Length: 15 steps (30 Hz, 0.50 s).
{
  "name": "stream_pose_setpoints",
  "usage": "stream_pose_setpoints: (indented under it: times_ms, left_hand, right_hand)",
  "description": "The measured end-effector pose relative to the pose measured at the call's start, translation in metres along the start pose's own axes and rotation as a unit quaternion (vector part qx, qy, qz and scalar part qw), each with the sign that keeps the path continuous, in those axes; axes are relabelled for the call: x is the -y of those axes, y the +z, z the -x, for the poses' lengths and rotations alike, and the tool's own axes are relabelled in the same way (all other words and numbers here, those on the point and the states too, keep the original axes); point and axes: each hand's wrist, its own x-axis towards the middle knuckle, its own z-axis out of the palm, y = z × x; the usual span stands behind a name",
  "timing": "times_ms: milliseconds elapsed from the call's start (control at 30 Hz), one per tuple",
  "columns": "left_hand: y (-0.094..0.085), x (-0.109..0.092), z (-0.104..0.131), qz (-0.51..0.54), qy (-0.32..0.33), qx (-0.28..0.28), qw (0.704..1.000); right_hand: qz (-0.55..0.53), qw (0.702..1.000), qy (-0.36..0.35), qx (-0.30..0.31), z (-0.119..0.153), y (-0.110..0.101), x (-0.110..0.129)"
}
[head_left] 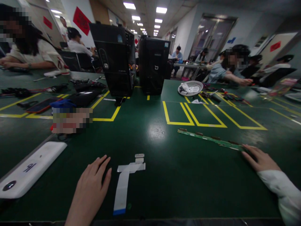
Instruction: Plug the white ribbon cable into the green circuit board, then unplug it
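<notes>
My left hand [92, 185] rests palm down on the green table, fingers stretched out and holding nothing. Just right of it lies a white flat ribbon cable [122, 188] with a blue end, a crosswise white strip and a small connector at its top. At the right, my right hand [260, 158] grips the near end of a long, narrow green circuit board [209, 138] between thumb and fingers. The board slants away to the left, with several brown connectors along its edge.
Two black computer towers [113, 62] [153, 67] stand at the back middle. A white basket [192, 88] and loose parts lie back right. At the left are a white panel [33, 169], a dark phone-like device [44, 105] and cables. Yellow tape [178, 123] marks the table. Several people sit around.
</notes>
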Motion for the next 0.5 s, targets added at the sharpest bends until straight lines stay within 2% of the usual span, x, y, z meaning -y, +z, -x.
stream_pose_setpoints:
  times_ms: [67,133,300,500]
  left_hand:
    - [0.0,0.001,0.0,0.001,-0.005,0.005,1.0]
    - [0.001,0.001,0.001,0.001,-0.011,0.013,1.0]
    - [0.001,0.0,0.002,0.003,-0.013,0.012,1.0]
    - [0.0,-0.001,0.002,0.001,-0.005,0.003,1.0]
  right_hand:
    - [-0.058,0.997,-0.047,0.031,-0.002,-0.007,0.029]
    - [-0.094,0.991,-0.083,0.037,-0.004,-0.013,0.058]
    - [-0.138,0.97,-0.198,0.008,-0.012,-0.015,0.123]
    - [-0.192,0.923,-0.333,-0.034,-0.019,-0.012,0.205]
